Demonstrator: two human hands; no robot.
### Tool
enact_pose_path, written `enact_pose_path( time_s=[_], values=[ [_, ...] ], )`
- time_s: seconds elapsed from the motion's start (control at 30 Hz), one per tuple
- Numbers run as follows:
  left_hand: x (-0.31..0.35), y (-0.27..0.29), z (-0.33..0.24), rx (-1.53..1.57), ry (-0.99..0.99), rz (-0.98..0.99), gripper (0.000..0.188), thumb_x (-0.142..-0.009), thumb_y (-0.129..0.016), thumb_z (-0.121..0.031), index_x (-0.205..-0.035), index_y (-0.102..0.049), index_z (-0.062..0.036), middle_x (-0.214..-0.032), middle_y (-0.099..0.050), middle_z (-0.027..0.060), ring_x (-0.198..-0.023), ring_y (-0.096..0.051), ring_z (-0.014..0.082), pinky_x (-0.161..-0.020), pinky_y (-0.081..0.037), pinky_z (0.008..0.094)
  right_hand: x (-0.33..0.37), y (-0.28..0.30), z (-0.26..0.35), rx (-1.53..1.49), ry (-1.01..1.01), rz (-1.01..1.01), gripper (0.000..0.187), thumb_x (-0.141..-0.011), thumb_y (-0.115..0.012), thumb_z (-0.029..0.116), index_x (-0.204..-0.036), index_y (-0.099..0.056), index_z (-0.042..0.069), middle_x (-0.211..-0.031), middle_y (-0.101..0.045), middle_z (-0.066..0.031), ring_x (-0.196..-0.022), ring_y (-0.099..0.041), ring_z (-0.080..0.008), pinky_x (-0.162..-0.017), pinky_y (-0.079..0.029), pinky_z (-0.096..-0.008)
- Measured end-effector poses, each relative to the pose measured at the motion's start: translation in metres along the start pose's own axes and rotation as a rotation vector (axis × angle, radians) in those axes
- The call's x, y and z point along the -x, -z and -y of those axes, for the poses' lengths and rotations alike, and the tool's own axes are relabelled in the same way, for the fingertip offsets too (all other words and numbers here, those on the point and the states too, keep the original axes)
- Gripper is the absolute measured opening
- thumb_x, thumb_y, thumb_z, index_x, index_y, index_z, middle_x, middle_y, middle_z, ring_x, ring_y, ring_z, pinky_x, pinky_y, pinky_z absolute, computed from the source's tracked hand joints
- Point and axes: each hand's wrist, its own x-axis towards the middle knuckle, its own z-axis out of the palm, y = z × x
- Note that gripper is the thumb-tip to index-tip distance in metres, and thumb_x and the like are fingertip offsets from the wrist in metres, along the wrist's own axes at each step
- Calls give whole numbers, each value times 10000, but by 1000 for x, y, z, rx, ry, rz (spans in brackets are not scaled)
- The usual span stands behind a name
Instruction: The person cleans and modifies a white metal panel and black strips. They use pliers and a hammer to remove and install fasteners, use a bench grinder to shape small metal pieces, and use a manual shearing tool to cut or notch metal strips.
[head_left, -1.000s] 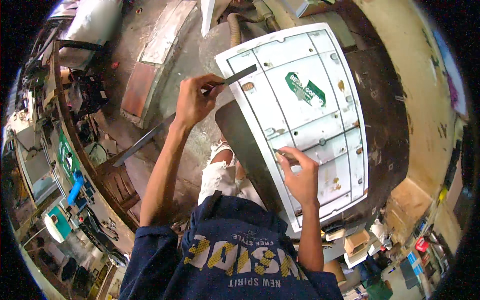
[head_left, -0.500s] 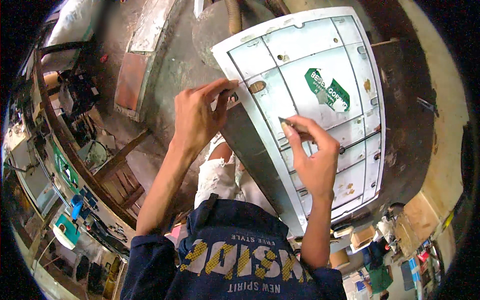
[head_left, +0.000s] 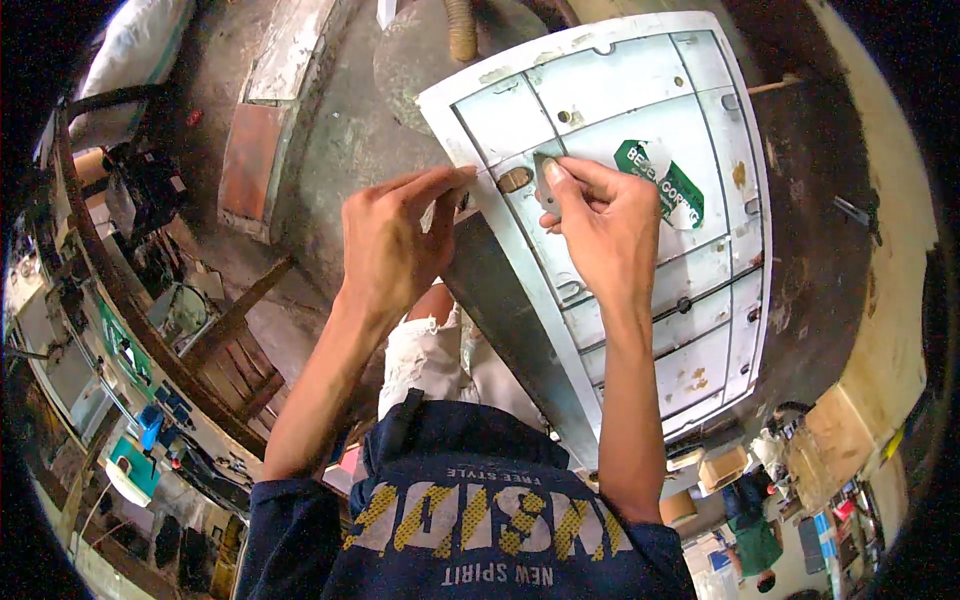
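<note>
On the dark table (head_left: 815, 215): white panel (head_left: 625, 110), broad, gently curved along its rim, lying flat at a slant in front of me and to my right; thin dark lines divide its face into bays.
Left hand (head_left: 390, 235): at the panel's near-left rim, fingers bent and drawn together to a narrow pinch, tips at or just over the edge. Whether they grip anything, or touch the rim, I cannot tell; my own hand hides the gap.
Right hand (head_left: 612, 235): above the panel, thumb and forefinger closed on a thin grey blade (head_left: 544, 185), other fingers curled beneath.
Grey blade: flat, dull, its tip pointing away from me, just beside the brown oval recess (head_left: 515, 180); contact with the face not certain.
Marks on panel: 1 green label (head_left: 683, 193) with torn white patches, right of my knuckles; 1 dark round fitting (head_left: 684, 305) lower down; brown stains.
Handling, blade (judged): light, stiff, perhaps sharp along an edge; best pinched on its flat sides, well back from the tip.
Handling, panel (judged): stiff, somewhat heavy for its breadth, smooth enough to slide; face probably easy to scratch. To lift, take 2 opposite rims, 1 hand each, clear of the recesses.
Beyond the panel: ridged hose (head_left: 461, 30), hanging near its far edge.
</note>
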Motion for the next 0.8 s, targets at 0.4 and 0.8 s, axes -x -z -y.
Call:
enact_pose_path(
  time_s=[0.4, 0.8],
  values=[
    [0, -3, 4, 30, -33, -33, 237, -794, -648, 29, -988, -732, -78, -884, -719, 144, -711, -710, 284, -627, -556, 347, -4, -4, -2, -55, -25, -6, 250, -927, -630, 73, -1061, -660, -136, -825, -702, -177, -661, -703, -187, -596, -588, -262],
    [-3, 0, 2, 22, -38, -6, 243, -788, -644, 45, -985, -733, -67, -885, -718, 145, -711, -711, 279, -627, -557, 344, -9, 2, 1, -35, -19, 42, 248, -921, -644, 83, -1041, -669, -133, -814, -705, -172, -653, -698, -179, -582, -581, -262]
  ],
)
